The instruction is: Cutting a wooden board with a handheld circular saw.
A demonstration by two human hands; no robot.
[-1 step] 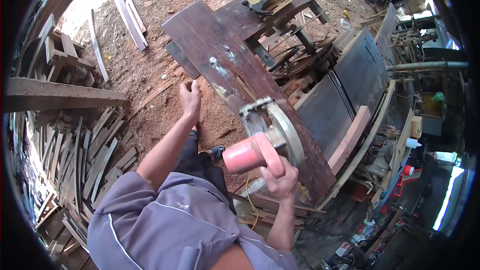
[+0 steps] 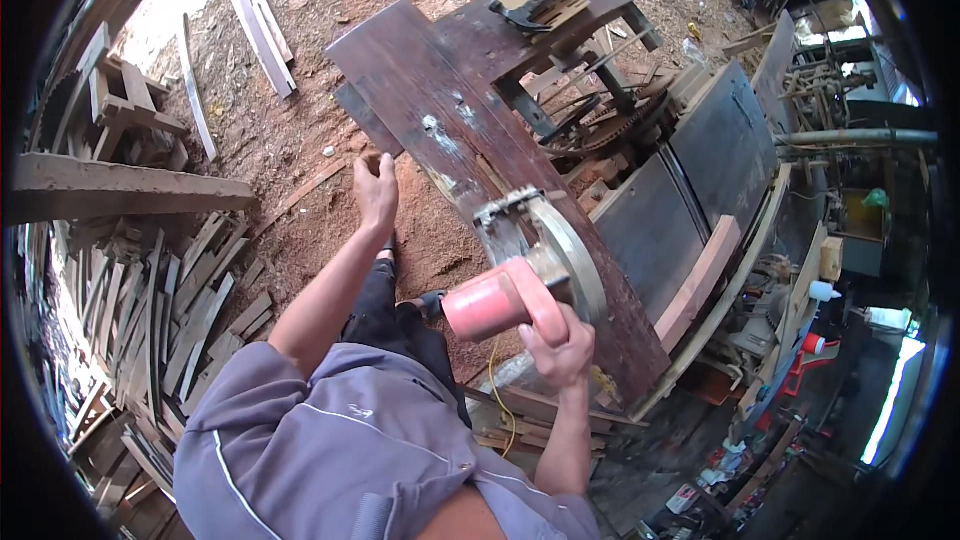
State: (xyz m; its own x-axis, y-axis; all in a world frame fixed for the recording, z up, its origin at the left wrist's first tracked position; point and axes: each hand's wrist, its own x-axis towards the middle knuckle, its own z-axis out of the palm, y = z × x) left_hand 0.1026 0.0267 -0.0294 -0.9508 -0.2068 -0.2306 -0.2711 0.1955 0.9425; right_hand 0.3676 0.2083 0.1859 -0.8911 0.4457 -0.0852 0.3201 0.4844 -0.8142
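In the head view, the right arm reaches forward, its hand (image 2: 562, 350) clamped around the handle of a red power saw (image 2: 488, 307) over a dark brown board (image 2: 395, 58). The left hand (image 2: 376, 192) stretches out beside the board, thumb and fingers slightly apart. Sawdust (image 2: 312, 25) covers the ground; wood strips (image 2: 185, 315) lie heaped at left.

Right hand (image 2: 561, 348) clenched, left hand (image 2: 376, 195) half-curled
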